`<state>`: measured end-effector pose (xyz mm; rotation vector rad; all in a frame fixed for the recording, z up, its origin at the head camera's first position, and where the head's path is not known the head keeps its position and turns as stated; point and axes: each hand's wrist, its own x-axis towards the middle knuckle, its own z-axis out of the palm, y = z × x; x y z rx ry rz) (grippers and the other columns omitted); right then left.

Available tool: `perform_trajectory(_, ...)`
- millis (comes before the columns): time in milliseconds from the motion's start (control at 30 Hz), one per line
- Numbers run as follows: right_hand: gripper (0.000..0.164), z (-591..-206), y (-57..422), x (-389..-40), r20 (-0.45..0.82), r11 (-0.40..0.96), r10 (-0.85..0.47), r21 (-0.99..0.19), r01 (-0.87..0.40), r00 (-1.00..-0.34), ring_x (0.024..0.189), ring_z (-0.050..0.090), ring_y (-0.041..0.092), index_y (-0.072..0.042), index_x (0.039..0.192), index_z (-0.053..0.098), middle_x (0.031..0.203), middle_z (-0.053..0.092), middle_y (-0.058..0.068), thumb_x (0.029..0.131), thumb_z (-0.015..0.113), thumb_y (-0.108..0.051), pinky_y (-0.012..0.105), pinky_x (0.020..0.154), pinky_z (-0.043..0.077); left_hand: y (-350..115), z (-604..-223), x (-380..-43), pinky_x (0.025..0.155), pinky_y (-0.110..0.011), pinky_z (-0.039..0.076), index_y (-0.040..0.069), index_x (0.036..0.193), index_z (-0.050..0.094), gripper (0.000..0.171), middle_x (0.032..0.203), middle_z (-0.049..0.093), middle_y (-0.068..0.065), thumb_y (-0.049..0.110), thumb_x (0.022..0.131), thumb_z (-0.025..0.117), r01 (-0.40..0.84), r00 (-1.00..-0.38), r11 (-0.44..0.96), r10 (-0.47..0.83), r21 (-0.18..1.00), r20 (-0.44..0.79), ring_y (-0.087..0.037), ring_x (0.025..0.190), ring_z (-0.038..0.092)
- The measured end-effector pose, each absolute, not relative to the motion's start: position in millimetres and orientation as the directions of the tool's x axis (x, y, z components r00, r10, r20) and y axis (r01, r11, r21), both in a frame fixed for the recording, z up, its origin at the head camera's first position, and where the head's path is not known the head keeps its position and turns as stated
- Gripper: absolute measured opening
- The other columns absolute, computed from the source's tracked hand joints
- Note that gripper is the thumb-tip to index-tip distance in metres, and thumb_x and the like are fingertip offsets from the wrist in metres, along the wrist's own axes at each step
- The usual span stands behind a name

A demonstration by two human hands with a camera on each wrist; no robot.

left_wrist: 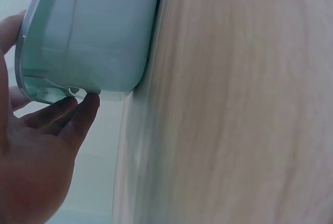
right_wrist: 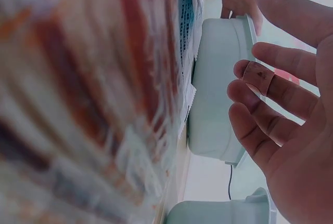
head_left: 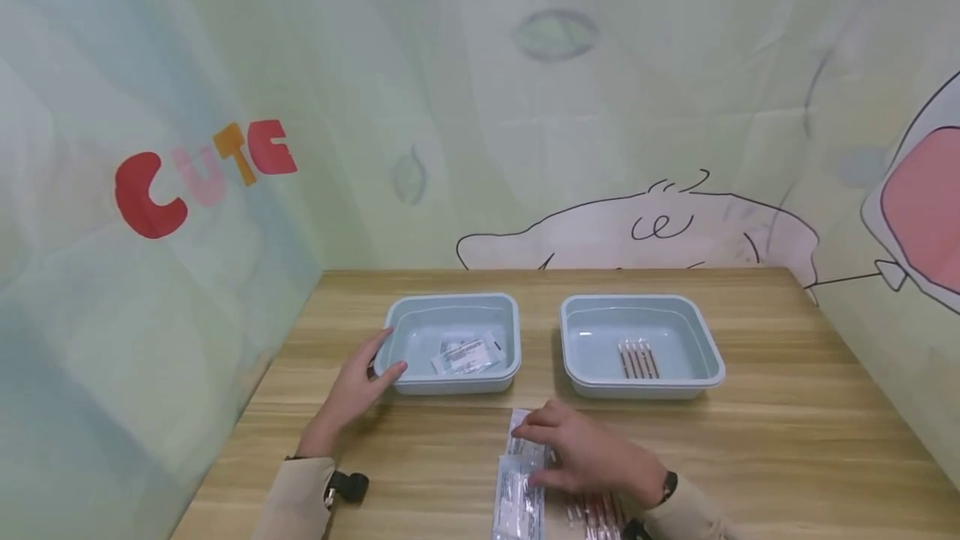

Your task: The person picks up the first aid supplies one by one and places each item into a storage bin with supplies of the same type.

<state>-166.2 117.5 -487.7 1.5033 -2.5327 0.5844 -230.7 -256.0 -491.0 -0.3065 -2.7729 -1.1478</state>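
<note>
My left hand [head_left: 358,382] grips the left corner of a pale blue plastic basin [head_left: 453,387], its thumb on the front rim. In the left wrist view, the fingers [left_wrist: 78,117] bear on the outside of the basin wall. Two flat printed sachets [head_left: 468,357] lie inside that basin. My right hand [head_left: 581,448] hovers with loosely bent fingers over white printed packets [head_left: 517,494] and holds nothing. Beneath its wrist lies a bunch of brown-filled cotton swabs in clear wrap [head_left: 600,515], blurred and close in the right wrist view.
A second pale blue basin [head_left: 637,384] stands to the right, with several brown-filled swabs [head_left: 638,359] side by side in it. The wooden table [head_left: 795,432] meets a printed curtain [head_left: 420,107] at the back and sides.
</note>
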Motion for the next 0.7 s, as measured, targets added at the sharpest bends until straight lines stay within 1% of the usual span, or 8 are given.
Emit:
perform_trajectory(133,0.056,-487.8,116.0,-166.2,0.309,0.419,-0.822,-0.241,-0.876,-0.478,0.106,0.055,0.010,-0.013,0.126,0.064,0.119,0.064,-0.002,0.082,0.075,-0.045,0.023,0.089,0.050,-257.0,-491.5,-231.1,0.111,-0.059,0.033,0.004,0.150,0.033,0.071,0.152,0.035,-0.025,0.034,0.093,0.065,0.236,-0.971,0.687,0.139,0.687,0.195,-0.044,0.138,0.036)
perform_trajectory(233,0.057,-488.3,115.1,-166.3,0.299,0.419,-0.826,-0.240,-0.876,-0.477,0.107,0.055,0.011,-0.013,0.127,0.063,0.120,0.064,-0.002,0.082,0.075,-0.046,0.024,0.091,0.050,-257.0,-491.5,-231.0,0.112,-0.059,0.032,0.004,0.150,0.033,0.071,0.152,0.036,-0.025,0.035,0.094,0.064,0.245,-0.969,0.682,0.143,0.689,0.203,-0.044,0.138,0.036)
perform_trajectory(467,0.054,-489.0,114.3,-163.9,0.167,0.440,-0.852,-0.289,-0.850,-0.497,0.117,0.055,0.013,-0.017,0.130,0.062,0.126,0.062,-0.002,0.087,0.069,-0.049,0.032,0.100,0.049,-255.0,-493.5,-229.6,0.113,-0.061,0.029,0.004,0.150,0.034,0.069,0.152,0.036,-0.025,0.033,0.094,0.064,0.241,-0.970,0.679,0.140,0.693,0.201,-0.045,0.139,0.035)
perform_trajectory(567,0.052,-488.2,113.8,-163.8,0.137,0.441,-0.860,-0.282,-0.852,-0.491,0.118,0.055,0.013,-0.020,0.127,0.063,0.125,0.062,-0.005,0.085,0.070,-0.050,0.035,0.103,0.047,-254.5,-494.3,-229.2,0.113,-0.061,0.028,0.005,0.150,0.033,0.069,0.153,0.035,-0.024,0.034,0.095,0.063,0.230,-0.972,0.683,0.133,0.694,0.191,-0.044,0.140,0.033)
perform_trajectory(700,0.052,-487.4,112.8,-164.5,0.109,0.448,-0.866,-0.263,-0.855,-0.487,0.117,0.056,0.012,-0.023,0.125,0.064,0.122,0.063,-0.008,0.082,0.072,-0.050,0.035,0.103,0.047,-255.0,-494.3,-229.2,0.114,-0.061,0.028,0.007,0.151,0.032,0.070,0.154,0.034,-0.023,0.036,0.095,0.062,0.214,-0.976,0.680,0.121,0.701,0.182,-0.044,0.141,0.032)
